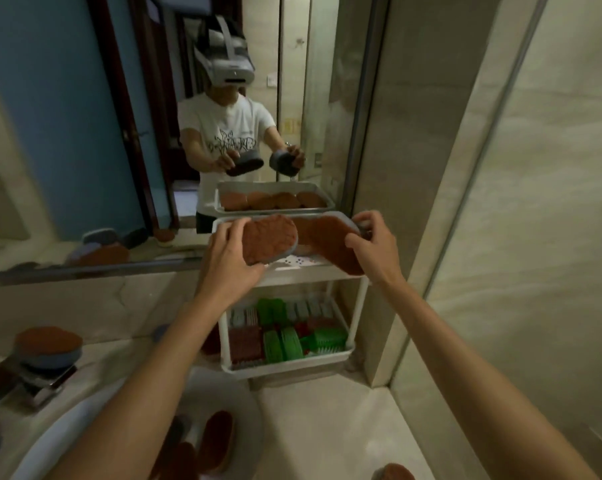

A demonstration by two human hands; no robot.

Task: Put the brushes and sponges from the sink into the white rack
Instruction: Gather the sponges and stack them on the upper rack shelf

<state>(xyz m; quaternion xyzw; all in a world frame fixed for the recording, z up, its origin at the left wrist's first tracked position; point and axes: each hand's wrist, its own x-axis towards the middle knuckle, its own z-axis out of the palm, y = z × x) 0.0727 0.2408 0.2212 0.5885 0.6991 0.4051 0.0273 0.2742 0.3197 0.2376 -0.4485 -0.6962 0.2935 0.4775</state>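
Far left, on the counter: a sponge (pixel 48 346), brown pad up and grey foam below, sits on top of the chrome tap (pixel 44 384). More brown-and-grey sponges lie behind it at the base of the mirror (pixel 84 133), blurred.

Bottom left to centre: the white sink (pixel 63 431). Inside it, two brown sponges (pixel 216 436) stand on edge close together; a third shape beside them is too dark to tell.

Centre: left hand (pixel 228 258) holds an oval sponge (pixel 270 242) by its lower left edge, thumb below, fingers curled over the upper rim. Brown face toward camera, grey foam showing along the right edge. It is held over the top tray of the white rack (pixel 361 306).

Just right: right hand (pixel 374 242) pinches a second sponge (pixel 330 240), fingers closed on its right end. This one is tilted, lower end down toward the tray's front edge, overlapping behind the first sponge. Whether either sponge touches the tray cannot be told.

The rack stands on the counter in the corner against the mirror. Its lower tray holds green brushes (pixel 285 341), a dark red one and some grey ones, packed side by side.

Bottom right: part of another sponge (pixel 394 472) at the frame edge, on the counter.

The mirror shows the top tray already carrying a row of brown sponges.
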